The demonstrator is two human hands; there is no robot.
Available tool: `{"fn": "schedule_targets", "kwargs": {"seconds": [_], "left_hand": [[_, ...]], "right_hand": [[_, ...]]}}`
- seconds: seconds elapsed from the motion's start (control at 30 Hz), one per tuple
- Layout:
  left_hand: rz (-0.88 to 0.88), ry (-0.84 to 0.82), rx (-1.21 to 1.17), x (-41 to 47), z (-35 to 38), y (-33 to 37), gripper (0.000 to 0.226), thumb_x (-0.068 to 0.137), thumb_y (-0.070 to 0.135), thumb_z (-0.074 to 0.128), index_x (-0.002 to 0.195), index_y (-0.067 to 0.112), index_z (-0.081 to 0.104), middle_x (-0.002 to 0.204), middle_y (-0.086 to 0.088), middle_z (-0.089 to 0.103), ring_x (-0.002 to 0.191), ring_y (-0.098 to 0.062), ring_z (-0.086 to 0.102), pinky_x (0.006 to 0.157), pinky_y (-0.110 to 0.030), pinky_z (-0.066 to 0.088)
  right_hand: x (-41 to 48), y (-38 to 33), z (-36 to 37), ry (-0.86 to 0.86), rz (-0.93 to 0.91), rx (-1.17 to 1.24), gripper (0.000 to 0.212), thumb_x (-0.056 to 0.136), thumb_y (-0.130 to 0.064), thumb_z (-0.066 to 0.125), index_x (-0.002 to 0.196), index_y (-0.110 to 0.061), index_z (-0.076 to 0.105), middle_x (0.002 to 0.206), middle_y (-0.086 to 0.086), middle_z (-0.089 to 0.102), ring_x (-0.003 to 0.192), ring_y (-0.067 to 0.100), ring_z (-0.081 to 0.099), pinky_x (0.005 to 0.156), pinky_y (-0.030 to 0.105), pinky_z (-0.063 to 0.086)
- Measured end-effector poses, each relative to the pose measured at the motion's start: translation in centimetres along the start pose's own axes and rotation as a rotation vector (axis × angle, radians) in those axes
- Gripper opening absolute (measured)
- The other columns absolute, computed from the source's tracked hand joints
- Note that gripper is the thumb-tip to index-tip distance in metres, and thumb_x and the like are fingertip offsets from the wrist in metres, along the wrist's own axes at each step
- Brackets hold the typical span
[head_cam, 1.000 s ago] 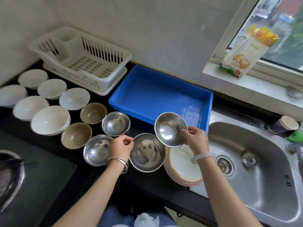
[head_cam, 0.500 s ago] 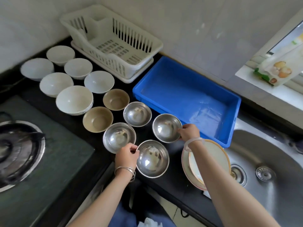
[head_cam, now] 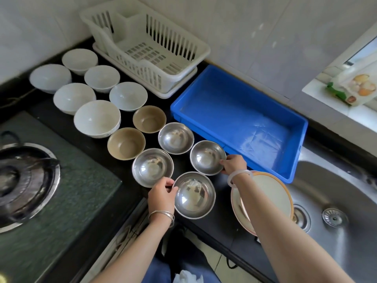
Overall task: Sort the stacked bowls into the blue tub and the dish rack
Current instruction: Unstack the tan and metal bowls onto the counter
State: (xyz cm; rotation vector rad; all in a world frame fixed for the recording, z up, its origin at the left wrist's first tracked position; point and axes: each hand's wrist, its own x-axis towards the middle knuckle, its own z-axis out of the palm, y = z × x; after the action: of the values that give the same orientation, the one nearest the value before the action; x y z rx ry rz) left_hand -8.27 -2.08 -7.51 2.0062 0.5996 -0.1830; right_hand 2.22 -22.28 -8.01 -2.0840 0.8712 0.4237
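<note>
Left hand (head_cam: 162, 193) grips front steel bowl (head_cam: 194, 196), right hand (head_cam: 234, 164) rear bowl (head_cam: 206, 157).

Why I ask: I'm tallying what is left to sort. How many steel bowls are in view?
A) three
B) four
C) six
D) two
B: four show, namely the far steel bowl, the left steel bowl, the right steel bowl that the right hand grips by its rim, and the near steel bowl that the left hand grips.
</note>
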Motion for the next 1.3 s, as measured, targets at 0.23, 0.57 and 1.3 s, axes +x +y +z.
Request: {"fn": "schedule_targets", "kwargs": {"seconds": [0.23,0.57,1.3], "left_hand": [[-0.132,-0.066,-0.045,-0.5,-0.3,-1.3,0.013,0.077,0.015,0.069,0.089,0.016,0.063,0.084,0.006,0.065,0.077,-0.015,0.062,0.074,-0.024,0.045],[-0.402,-0.107,-0.35,0.0,-0.3,-1.4,0.006,0.078,0.007,0.067,0.083,0.011,0.064,0.083,-0.007,0.069,0.081,-0.027,0.067,0.067,-0.036,0.058],[-0.244,-0.135,-0.142,0.8,-2.6,-0.1,0.013,0.083,0.015,0.057,0.09,0.023,0.063,0.08,-0.004,0.061,0.074,-0.022,0.059,0.087,-0.037,0.052]], "right_hand": [[0.3,0.4,0.3,-0.028,0.017,0.062,0.013,0.088,-0.015,0.061,0.075,-0.017,0.062,0.073,0.006,0.064,0.064,0.017,0.064,0.077,0.039,0.059],[0.3,0.3,0.2,-0.062,0.032,0.133,0.007,0.09,-0.013,0.059,0.095,-0.011,0.064,0.082,0.008,0.064,0.072,0.017,0.063,0.071,0.032,0.058],[-1.6,-0.1,-0.6,-0.014,-0.086,0.014,0.029,0.087,-0.019,0.055,0.109,-0.003,0.066,0.093,0.014,0.068,0.095,0.034,0.066,0.091,0.045,0.053]]}}
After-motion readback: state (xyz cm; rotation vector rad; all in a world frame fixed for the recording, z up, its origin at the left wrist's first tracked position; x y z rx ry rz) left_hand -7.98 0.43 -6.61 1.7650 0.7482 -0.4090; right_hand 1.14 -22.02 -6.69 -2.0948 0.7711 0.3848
